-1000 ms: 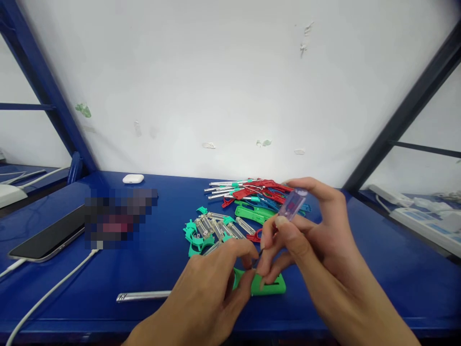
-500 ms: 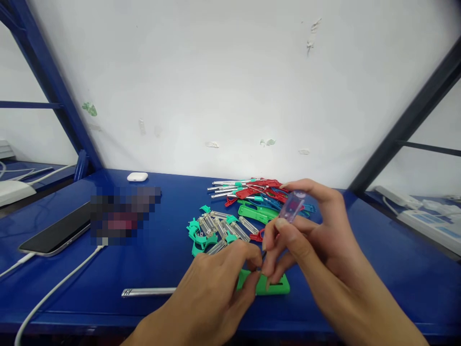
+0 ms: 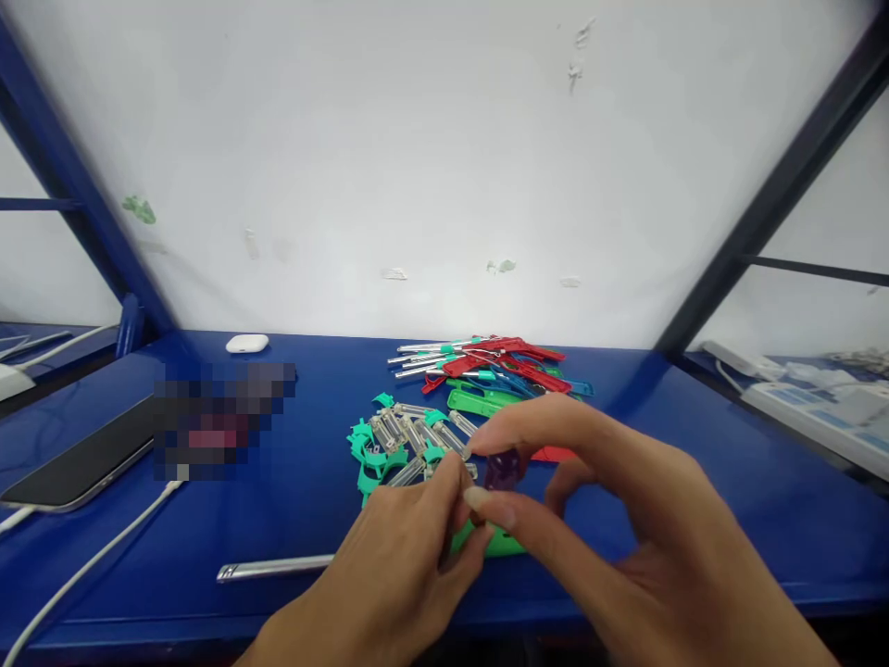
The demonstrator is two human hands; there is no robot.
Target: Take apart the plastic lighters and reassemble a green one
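Observation:
My left hand (image 3: 399,551) is closed around a long-nosed lighter body with a green handle (image 3: 507,545). Its silver metal tube (image 3: 278,568) juts out to the left, low over the table. Between the thumb and forefinger of my right hand (image 3: 611,519), a small translucent purple piece (image 3: 503,470) is pinched, right beside my left fingertips. What the fingertips touch on the handle is hidden. Just beyond lie several clear plastic tanks (image 3: 462,423) and teal clip-like parts (image 3: 375,460), heaped together.
Behind these, several lighter parts with silver tubes and red handles (image 3: 514,345) are piled with green and blue ones. A white earphone case (image 3: 247,344), a dark phone (image 3: 83,454) and a white cable (image 3: 104,565) lie at left on the blue table (image 3: 306,435). A white wall rises behind.
My right hand has brought the purple piece down and left, to my left fingertips, and turned it. The view has shifted slightly; the left hand still holds the lighter body.

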